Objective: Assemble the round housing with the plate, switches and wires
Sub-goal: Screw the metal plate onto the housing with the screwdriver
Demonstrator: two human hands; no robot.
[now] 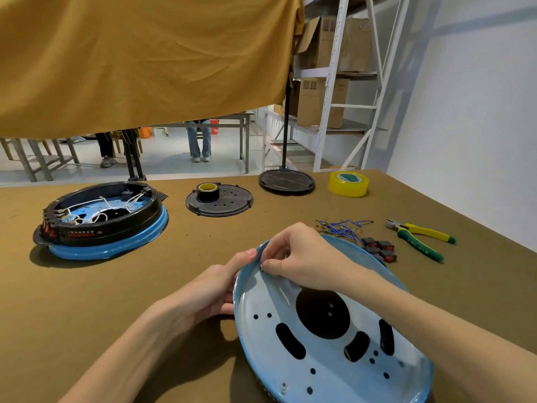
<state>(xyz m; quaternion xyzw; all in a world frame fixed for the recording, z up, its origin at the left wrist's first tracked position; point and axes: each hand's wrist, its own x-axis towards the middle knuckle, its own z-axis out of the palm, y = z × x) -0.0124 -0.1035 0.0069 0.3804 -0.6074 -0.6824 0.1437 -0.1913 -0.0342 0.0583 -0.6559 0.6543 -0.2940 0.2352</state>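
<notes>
Far left of the table point(87, 301): a finished reference unit point(101, 219), black ring on blue base, white wires inside. Looks rigid, moderately heavy.

Back edge, centre: perforated black plate point(219, 203) with a black tape roll point(208, 191) standing on it. Right of that, a round stand base point(286, 181), then a yellow tape roll point(348, 183) toward the back right corner.

Near edge, centre: left hand point(212, 292), grip pinched on the rim of the blue housing point(325, 365), thumb on top, fingers beneath. The housing sits tilted, far rim raised. Right hand point(302, 257), grip pressed to the inner far rim, fingertips clenched on something small and dark; what it is cannot be told.

Housing judged thin enamelled or painted metal: stiff, light, glossy so likely slippery, edges possibly sharp at the cut-outs. Best held at the rolled rim, as now.

Right of it: loose blue wires point(343, 226), switches point(379, 248) touching the housing's far edge, pliers point(418, 235) near the right edge.
</notes>
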